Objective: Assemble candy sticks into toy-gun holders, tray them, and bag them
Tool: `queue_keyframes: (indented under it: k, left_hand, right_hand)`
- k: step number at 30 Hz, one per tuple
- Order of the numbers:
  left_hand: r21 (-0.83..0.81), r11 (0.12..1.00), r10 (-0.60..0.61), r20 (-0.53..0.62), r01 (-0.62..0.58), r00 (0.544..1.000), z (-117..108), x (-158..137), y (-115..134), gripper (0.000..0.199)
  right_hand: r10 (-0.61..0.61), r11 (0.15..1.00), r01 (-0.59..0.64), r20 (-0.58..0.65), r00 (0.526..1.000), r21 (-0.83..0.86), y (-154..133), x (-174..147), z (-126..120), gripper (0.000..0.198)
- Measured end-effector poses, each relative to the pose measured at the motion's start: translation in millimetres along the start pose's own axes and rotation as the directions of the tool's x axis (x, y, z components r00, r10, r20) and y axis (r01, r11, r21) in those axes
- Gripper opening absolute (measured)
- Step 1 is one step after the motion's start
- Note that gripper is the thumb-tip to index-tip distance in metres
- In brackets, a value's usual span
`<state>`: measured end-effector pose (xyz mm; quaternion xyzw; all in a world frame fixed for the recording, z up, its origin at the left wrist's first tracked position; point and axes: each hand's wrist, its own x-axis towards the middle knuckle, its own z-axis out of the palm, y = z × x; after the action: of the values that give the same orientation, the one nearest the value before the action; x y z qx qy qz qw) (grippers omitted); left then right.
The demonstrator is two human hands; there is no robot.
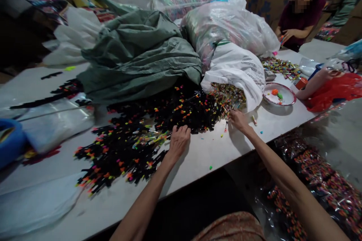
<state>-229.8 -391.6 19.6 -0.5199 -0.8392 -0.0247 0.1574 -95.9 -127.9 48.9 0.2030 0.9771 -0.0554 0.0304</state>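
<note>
My left hand (180, 144) rests at the near edge of a heap of black plastic pieces with orange, yellow and pink tips (118, 158). Its fingers are curled down, and what lies under them is hidden. Beside it, several clear tubes with coloured bits (151, 138) lie on the heap. My right hand (239, 120) is at the mouth of a white woven sack (236, 66), from which small multicoloured tubes (227, 96) spill out. Its fingertips are pinched together among these tubes; whatever is between them is too small to make out.
Behind lie a green sack (147, 49) and stuffed clear bags (226, 26). On the right are a rimmed dish (278, 96) and a red bag (333, 90). A blue tape roll (11, 141) is at left. Filled bags (319, 180) lie below the table; another person (299, 15) sits across.
</note>
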Motion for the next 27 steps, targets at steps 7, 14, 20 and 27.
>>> queue_keyframes:
  k: [7,14,20,27]
  left_hand:
    - [-0.426,0.900,-0.285,-0.401,0.098,0.871,-15,-21,25,0.026]
    - [-0.944,0.049,-0.667,0.212,0.327,0.714,-30,-22,76,0.031]
    - [-0.772,-0.585,-0.543,0.600,0.248,0.588,-36,-20,92,0.045]
    - [-0.728,-0.562,-0.421,0.660,0.392,0.623,-44,-34,89,0.040]
  right_hand:
    - [-0.156,0.986,0.148,-0.118,0.981,-0.070,-7,11,6,0.029]
    - [-0.063,0.658,0.190,-0.198,0.978,0.729,-54,-51,22,0.021]
    - [-0.117,0.094,0.037,-0.025,0.993,0.995,-104,-92,43,0.035]
    - [-0.152,0.128,0.094,-0.074,0.986,0.987,-95,-94,25,0.026]
